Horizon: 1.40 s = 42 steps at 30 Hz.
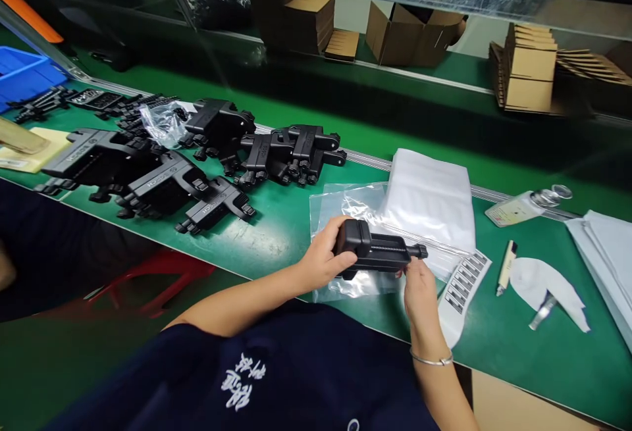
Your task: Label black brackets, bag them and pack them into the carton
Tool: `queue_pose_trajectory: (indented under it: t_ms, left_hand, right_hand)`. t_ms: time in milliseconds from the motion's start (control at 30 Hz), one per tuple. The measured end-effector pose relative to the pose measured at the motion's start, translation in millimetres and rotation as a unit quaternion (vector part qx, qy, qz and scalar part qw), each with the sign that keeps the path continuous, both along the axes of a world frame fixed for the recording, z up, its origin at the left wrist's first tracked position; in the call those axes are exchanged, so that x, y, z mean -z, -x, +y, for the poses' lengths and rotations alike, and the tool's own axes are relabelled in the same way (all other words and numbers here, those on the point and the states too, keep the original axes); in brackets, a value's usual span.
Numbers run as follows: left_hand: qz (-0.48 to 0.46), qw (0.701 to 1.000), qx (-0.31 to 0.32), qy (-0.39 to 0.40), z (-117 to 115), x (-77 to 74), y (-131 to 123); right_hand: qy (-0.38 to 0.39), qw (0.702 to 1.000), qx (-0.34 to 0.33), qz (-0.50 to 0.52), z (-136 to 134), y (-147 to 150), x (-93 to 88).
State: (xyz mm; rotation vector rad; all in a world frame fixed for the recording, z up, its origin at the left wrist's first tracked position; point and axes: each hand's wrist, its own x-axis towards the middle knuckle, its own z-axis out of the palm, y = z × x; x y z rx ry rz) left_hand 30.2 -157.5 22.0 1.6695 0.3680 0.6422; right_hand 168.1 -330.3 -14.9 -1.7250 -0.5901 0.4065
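1. Your left hand (pixel 330 256) is closed around the blocky end of a black clamp bracket (pixel 388 251), thumb lying along the near side; that grip is firmly filled.
2. Your right hand (pixel 419 286), with a bracelet (pixel 432 358) at the wrist, has its fingers at the bracket's knobbed end. You cannot tell from this view how tightly this grip closes.
3. The bracket sits between your two hands, above the green worktop (pixel 543 372), its long slot facing up and its knob pointing right.
4. Beneath and behind it you have clear plastic bags (pixel 323 210) and a stack of white plastic sleeves (pixel 429 194).
5. Just beside your right forearm lies a strip of printed labels (pixel 465 289); farther right are a pen-shaped tool (pixel 507 268), a piece of white paper (pixel 530 279) and a labelled bottle (pixel 516 208) lying tilted.
6. To your left, similar black brackets (pixel 162 184) lie in groups, with a crumpled clear bag (pixel 165 125) among the parts and a blue bin (pixel 29 79) beyond.
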Motion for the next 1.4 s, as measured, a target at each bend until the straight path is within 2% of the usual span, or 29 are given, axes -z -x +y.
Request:
queue_pose_trajectory:
  t_ms: [100, 167, 333, 500, 633, 700, 767, 867, 967, 1033, 1067, 1133, 1200, 1233, 1300, 1333, 1400]
  left_hand:
    - [0.012, 0.999, -0.029, 0.031, 3, -0.9, 1]
    - [0.017, 0.998, -0.048, 0.046, 3, 0.8, 3]
    - [-0.025, 0.999, -0.017, -0.042, 1, 2.1, 7]
    - [-0.010, 0.997, -0.059, 0.049, 7, 2.5, 7]
    - [-0.075, 0.994, -0.068, 0.046, 4, 10.0, 12]
    - [-0.096, 0.987, -0.082, 0.100, 5, 11.7, 12]
    - [-0.097, 0.961, -0.120, 0.232, 13, 11.1, 8]
    - [-0.087, 0.880, -0.188, 0.428, 29, 7.8, -1]
    - [-0.076, 0.831, -0.203, 0.512, 41, 4.0, -7]
    - [-0.066, 0.820, -0.192, 0.535, 42, 2.7, -8]
    - [-0.059, 0.819, -0.189, 0.539, 41, 2.5, -8]
    - [-0.043, 0.830, -0.185, 0.525, 37, 2.9, -7]
    - [-0.029, 0.865, -0.158, 0.475, 29, 2.7, -6]
    - [-0.022, 0.890, -0.129, 0.437, 25, 1.9, -5]
    - [-0.013, 0.939, -0.040, 0.342, 18, -1.8, -4]
    - [-0.015, 0.954, 0.011, 0.299, 15, -4.5, -3]
    - [-0.021, 0.963, 0.117, 0.244, 12, -10.7, -2]
  right_hand:
    - [-0.028, 0.999, -0.033, 0.009, 3, 1, 0.8]
    - [-0.048, 0.998, -0.029, 0.021, 5, 2, 2.3]
    - [-0.013, 1.000, 0.010, 0.022, 5, 3, 6.9]
    - [-0.058, 0.998, -0.024, -0.003, 10, 5, 0.9]
    - [-0.030, 0.999, -0.009, -0.036, 14, 5, -5.2]
    - [-0.037, 0.997, -0.023, -0.057, 16, 8, -9.2]
    - [-0.051, 0.993, -0.062, -0.092, 18, 15, -13.6]
    - [-0.050, 0.960, -0.165, -0.222, 21, 33, -17.2]
    - [-0.034, 0.896, -0.254, -0.362, 22, 48, -17.0]
    - [-0.032, 0.884, -0.265, -0.384, 21, 52, -17.8]
    - [-0.035, 0.894, -0.255, -0.368, 20, 52, -19.1]
    - [-0.062, 0.937, -0.201, -0.278, 18, 49, -22.8]
    - [-0.113, 0.978, -0.134, -0.116, 18, 43, -25.2]
    - [-0.136, 0.985, -0.104, -0.024, 19, 39, -25.0]
    - [-0.169, 0.974, -0.057, 0.136, 24, 32, -20.7]
    - [-0.171, 0.965, -0.037, 0.197, 27, 29, -17.0]
    - [-0.166, 0.947, -0.007, 0.275, 31, 24, -8.5]
